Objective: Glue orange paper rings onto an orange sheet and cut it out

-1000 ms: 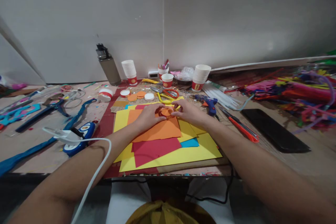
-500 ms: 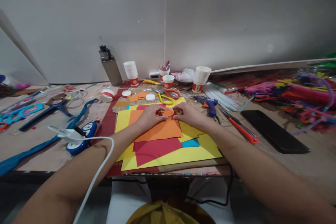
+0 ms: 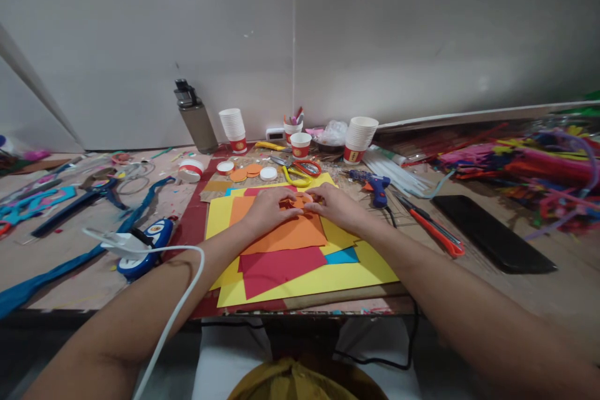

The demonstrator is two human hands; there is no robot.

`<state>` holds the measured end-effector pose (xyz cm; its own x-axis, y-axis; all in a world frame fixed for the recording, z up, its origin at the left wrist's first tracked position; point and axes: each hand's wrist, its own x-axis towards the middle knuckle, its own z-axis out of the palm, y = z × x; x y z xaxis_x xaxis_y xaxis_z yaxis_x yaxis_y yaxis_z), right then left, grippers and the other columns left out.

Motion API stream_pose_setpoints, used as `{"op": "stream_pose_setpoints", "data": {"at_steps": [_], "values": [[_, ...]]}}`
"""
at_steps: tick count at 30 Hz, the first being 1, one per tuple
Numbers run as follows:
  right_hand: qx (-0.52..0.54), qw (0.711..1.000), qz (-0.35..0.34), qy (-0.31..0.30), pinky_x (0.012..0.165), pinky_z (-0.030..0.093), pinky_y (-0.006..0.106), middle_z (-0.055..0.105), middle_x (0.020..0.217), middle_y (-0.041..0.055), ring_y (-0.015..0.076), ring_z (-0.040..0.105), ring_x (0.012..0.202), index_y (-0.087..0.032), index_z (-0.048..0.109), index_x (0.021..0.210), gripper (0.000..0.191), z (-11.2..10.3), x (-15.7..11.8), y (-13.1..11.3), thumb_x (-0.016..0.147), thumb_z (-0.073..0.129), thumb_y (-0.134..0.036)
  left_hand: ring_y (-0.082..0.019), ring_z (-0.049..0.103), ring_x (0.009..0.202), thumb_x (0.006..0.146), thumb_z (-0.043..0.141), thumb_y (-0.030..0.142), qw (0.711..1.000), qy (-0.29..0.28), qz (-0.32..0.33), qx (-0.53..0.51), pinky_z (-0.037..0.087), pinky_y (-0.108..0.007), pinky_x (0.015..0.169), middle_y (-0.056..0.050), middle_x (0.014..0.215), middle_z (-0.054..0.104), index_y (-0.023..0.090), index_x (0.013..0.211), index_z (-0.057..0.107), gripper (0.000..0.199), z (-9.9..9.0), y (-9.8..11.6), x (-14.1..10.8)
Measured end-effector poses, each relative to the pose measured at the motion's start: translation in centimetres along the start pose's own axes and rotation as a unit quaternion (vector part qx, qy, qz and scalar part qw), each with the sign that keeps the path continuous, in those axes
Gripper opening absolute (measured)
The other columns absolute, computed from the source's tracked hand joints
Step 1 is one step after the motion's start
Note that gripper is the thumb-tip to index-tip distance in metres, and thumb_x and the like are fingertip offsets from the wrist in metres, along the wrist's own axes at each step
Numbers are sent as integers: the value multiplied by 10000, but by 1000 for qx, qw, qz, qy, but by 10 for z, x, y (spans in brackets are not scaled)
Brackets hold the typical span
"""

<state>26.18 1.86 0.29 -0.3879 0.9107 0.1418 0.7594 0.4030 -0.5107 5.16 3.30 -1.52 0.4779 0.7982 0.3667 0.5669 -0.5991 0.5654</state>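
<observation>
My left hand [image 3: 269, 209] and my right hand [image 3: 332, 203] meet over an orange paper sheet [image 3: 281, 236]. Between their fingertips is a small round orange paper piece [image 3: 301, 201] with a pale edge, partly hidden by the fingers. Both hands are closed on it from opposite sides. Beneath the orange sheet, red paper [image 3: 281, 269] and yellow paper [image 3: 365, 272] lie stacked, and a blue corner [image 3: 343, 255] pokes out. Beyond the hands are loose orange discs [image 3: 239, 175], a white disc [image 3: 269, 174] and a shallow red-and-white cup base [image 3: 225, 168].
Scissors [image 3: 300, 176] lie behind the papers. Stacked paper cups [image 3: 360, 137] and a bottle [image 3: 199, 125] stand near the wall. To the right are a glue gun [image 3: 379, 189], a red cutter knife [image 3: 434, 228] and a phone [image 3: 490, 231]. A power strip [image 3: 150, 250] with a white cable sits left.
The round orange piece between my fingers has tilted, and its pale rim shows less. My right fingers have shifted slightly left over it. The view has moved a little.
</observation>
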Motion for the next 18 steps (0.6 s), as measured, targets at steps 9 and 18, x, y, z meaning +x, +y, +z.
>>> {"op": "stream_pose_setpoints", "data": {"at_steps": [9,18], "values": [[-20,999,41,6,779,431,271,670,1027,109,201,609,869,-166,642,1258,446,-2,-2,-4,869,625,-385,-188,630,943,865,624,267,999,24,34,13,487,-357,905,-57,981,701,186,848,703,114,-1,-3,1],[-25,999,44,10,793,443,287,664,1009,112,213,614,880,-174,667,1229,400,-4,-3,-9,878,624,-360,-185,633,951,861,629,282,1000,15,25,-10,490,-345,903,-46,984,696,199,848,698,109,-1,-4,1]]}}
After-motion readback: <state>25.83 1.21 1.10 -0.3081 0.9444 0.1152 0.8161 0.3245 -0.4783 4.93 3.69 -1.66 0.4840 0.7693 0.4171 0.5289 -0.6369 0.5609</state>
